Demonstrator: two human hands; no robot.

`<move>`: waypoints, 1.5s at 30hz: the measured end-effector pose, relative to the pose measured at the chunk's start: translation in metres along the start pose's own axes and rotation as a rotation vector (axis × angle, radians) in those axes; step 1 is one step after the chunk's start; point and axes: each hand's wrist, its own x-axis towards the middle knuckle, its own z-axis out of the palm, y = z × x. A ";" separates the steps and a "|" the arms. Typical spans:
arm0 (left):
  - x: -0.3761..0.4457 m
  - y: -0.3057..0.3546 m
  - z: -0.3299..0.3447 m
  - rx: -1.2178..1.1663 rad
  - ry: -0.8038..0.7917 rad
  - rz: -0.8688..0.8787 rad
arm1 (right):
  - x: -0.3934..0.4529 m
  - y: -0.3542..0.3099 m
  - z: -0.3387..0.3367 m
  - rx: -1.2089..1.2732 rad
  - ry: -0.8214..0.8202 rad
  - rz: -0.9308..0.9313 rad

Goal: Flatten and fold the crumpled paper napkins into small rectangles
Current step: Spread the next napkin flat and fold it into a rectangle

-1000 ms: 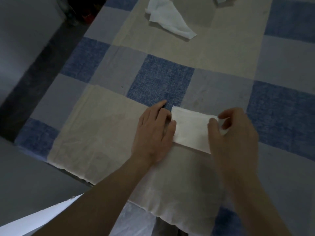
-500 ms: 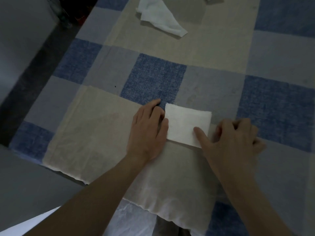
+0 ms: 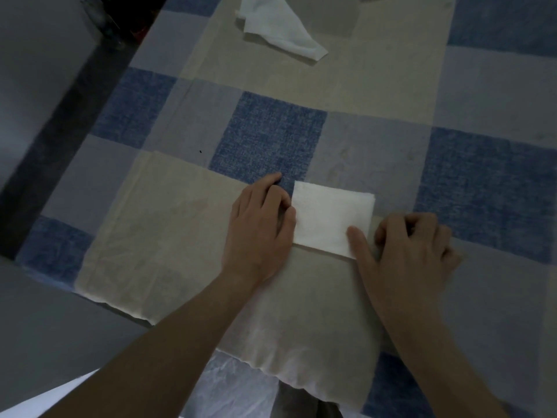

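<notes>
A soft checked tablecloth [image 3: 271, 137] in blue, grey and beige squares covers the table, its near edge wrinkled. On it lies a flat white folded napkin [image 3: 328, 220], a smooth rectangle. The left hand [image 3: 259, 227] rests flat at its left edge; the right hand [image 3: 404, 251], fingers curled, presses its thumb on the near right corner. Farther off sits a crumpled napkin [image 3: 280, 28].

White folded napkin [image 3: 328, 218], white crumpled napkin [image 3: 280, 28], blue, grey and beige checked tablecloth [image 3: 376, 86]
</notes>
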 end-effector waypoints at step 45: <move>0.007 0.081 -0.013 -0.202 0.163 0.128 | 0.019 -0.019 0.019 -0.090 -0.215 -0.250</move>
